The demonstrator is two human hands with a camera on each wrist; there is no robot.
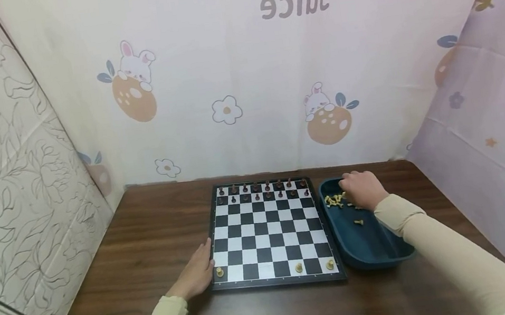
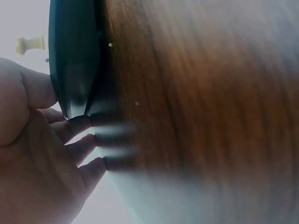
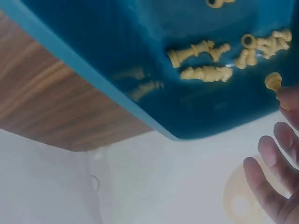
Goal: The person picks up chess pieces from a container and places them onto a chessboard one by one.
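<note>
My right hand [image 1: 363, 189] reaches over the far part of the dark teal tray [image 1: 367, 266]. In the right wrist view, its thumb and finger pinch a cream-yellow chess piece [image 3: 273, 81] by one end, its round base showing, while the other fingers extend apart. Several more yellow chess pieces [image 3: 205, 73] lie on their sides in the tray. My left hand [image 1: 196, 272] rests along the left edge of the chessboard [image 1: 262, 241], thumb against the rim and fingertips down by the table. Near it, a yellow chess piece [image 1: 219, 272] stands on the board's near left corner square.
Two more yellow pieces stand on the near row, one a pawn-like piece [image 1: 298, 267], the other a corner piece [image 1: 330, 264]. Dark red-brown pieces [image 1: 267, 186] fill two far rows. Under everything is a brown wooden table [image 1: 156, 228], with a patterned curtain [image 1: 219, 50] behind.
</note>
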